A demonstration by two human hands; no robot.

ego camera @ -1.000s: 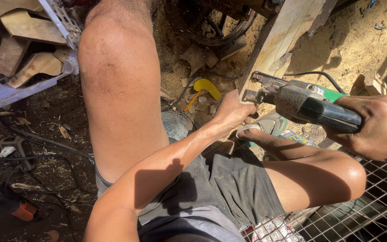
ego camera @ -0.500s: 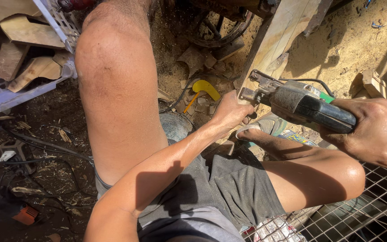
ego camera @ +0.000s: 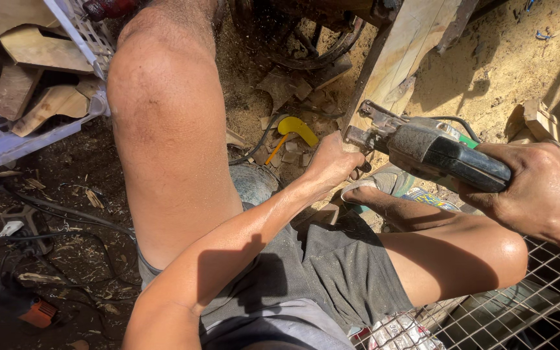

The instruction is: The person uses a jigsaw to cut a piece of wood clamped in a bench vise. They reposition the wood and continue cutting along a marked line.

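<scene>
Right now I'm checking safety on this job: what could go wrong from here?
The left hand sits right at the working end of the power tool held by the right hand; a slip could catch fingers. Bare legs lie just below the tool. Its cord runs close by the tool and might snag.

One view only: your head camera, looking steeply down over your own lap at close range. Your left knee [ego camera: 163,97] fills the upper left, your right thigh [ego camera: 448,246] the lower right. The sawdust ground [ego camera: 507,58] spreads along the top edge, a wire grid [ego camera: 539,304] in the bottom right corner.
</scene>
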